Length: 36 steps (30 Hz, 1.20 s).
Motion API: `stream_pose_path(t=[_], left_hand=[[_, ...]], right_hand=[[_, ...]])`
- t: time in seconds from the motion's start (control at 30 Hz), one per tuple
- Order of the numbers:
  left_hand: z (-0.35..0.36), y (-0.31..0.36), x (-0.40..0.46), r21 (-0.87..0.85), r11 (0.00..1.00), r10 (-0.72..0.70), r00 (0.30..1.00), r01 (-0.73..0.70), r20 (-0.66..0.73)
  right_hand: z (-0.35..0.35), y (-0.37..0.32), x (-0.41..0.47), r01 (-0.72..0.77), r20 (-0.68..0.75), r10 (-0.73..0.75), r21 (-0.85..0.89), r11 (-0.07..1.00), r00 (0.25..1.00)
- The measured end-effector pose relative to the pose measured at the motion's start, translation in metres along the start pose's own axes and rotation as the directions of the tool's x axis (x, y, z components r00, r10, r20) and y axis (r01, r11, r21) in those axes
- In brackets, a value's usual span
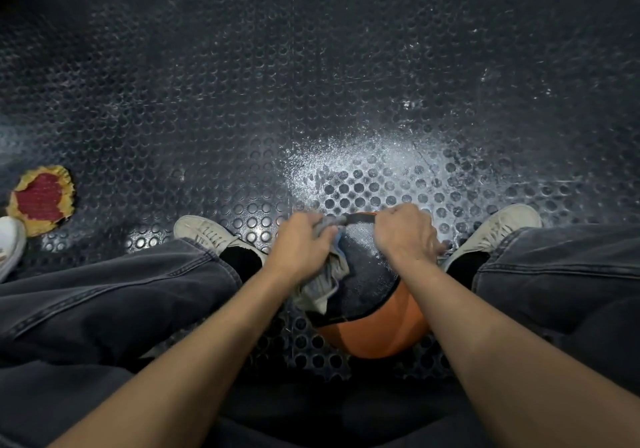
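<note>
Both forearms run up from the bottom edge, between knees in dark grey jeans point(145, 285), to a ball point(377, 330) that sits on the floor between the person's feet. It is orange below, with a black, finely textured panel on top, and looks like a gym medicine ball, though no label shows to confirm that. The left hand point(301, 239) has its fingers curled round a bunched grey cloth point(325, 281) and presses it against the ball's upper left side. The right hand point(405, 236) is curled over the top far edge of the ball and grips it to steady it.

My guess is that the ball is heavy and firm, and that it would roll on its round base if let go. The grained black panel should give good friction. The smoother orange skin may be slicker, more so if the cloth is damp, which I cannot tell. The safest hold looks like two palms on opposite sides, low on the curve. The cloth is soft and limp and can be taken anywhere.

No container is in view. The studded black rubber floor point(242, 101) carries a patch of white dust point(346, 160) just beyond the ball. Pale sneakers point(204, 233) flank the ball on each side. A frayed red-and-yellow rag point(43, 200) lies well off to the left, near a white shoe point(8, 243) at the frame's edge
</note>
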State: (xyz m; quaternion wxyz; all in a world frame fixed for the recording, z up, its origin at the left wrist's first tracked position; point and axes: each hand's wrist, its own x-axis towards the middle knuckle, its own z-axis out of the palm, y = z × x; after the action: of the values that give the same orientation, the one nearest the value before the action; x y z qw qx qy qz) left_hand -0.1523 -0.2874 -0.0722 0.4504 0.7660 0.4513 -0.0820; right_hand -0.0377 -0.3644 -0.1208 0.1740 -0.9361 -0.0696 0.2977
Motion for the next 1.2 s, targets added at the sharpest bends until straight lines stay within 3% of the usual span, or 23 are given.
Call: stream_pose_path(t=[0.1,0.27,0.33,0.4,0.47,0.6,0.63,0.77,0.83,0.9,0.97,1.0,1.13,1.2], left_hand=[[0.009,-0.005,-0.029,0.096,0.989,0.114,0.993,-0.115,0.016],[-0.005,-0.004,0.021,0.079,0.993,-0.079,0.996,0.083,-0.047],[-0.001,-0.002,0.007,0.032,0.999,0.036,0.999,-0.036,0.004],[0.005,-0.004,-0.023,0.097,0.978,0.183,0.983,-0.184,0.016],[0.008,-0.011,-0.028,0.155,0.966,0.216,0.975,-0.206,-0.047],[-0.001,-0.009,0.016,-0.05,0.992,-0.117,0.989,0.112,-0.092],[0.001,-0.008,0.019,-0.061,0.99,-0.136,0.988,0.131,-0.077],[0.018,-0.007,-0.032,0.092,0.979,0.188,0.981,-0.183,-0.054],[0.024,-0.012,-0.037,0.136,0.96,0.258,0.962,-0.245,-0.086],[0.02,-0.018,-0.01,0.054,0.996,0.084,0.98,-0.076,-0.179],[0.011,-0.02,0.011,-0.059,0.991,-0.126,0.975,0.116,-0.184],[0.011,-0.021,0.014,-0.061,0.99,-0.135,0.973,0.125,-0.185],[0.022,-0.01,-0.027,0.022,0.984,0.179,0.967,-0.178,-0.183],[0.022,-0.019,-0.031,0.083,0.974,0.224,0.955,-0.212,-0.194]], right_hand=[[-0.003,0.005,0.006,0.041,0.022,-0.042,0.012,0.999,0.999],[0.003,-0.001,-0.004,0.115,0.027,-0.115,0.0,0.993,0.993],[-0.001,0.001,-0.002,0.092,0.027,-0.092,-0.013,0.996,0.995],[-0.005,0.003,0.004,0.077,0.047,-0.077,0.001,0.997,0.996],[-0.006,0.002,0.006,0.092,0.071,-0.092,0.0,0.996,0.993],[-0.001,-0.001,0.001,0.1,0.068,-0.1,-0.001,0.995,0.993],[-0.001,0.0,0.001,0.084,0.057,-0.085,0.01,0.996,0.995],[-0.011,0.008,0.006,0.032,0.038,-0.033,0.016,0.999,0.999],[-0.014,0.008,0.007,0.084,0.065,-0.085,0.023,0.996,0.994],[-0.014,0.005,0.001,0.124,0.064,-0.125,0.019,0.992,0.99],[-0.008,0.004,-0.005,0.12,0.056,-0.121,0.014,0.993,0.991],[-0.005,0.005,-0.007,0.122,0.038,-0.123,0.008,0.992,0.992],[-0.006,0.01,0.003,0.108,0.063,-0.108,-0.002,0.994,0.992],[-0.009,0.008,0.008,0.143,0.082,-0.142,-0.001,0.99,0.986]])
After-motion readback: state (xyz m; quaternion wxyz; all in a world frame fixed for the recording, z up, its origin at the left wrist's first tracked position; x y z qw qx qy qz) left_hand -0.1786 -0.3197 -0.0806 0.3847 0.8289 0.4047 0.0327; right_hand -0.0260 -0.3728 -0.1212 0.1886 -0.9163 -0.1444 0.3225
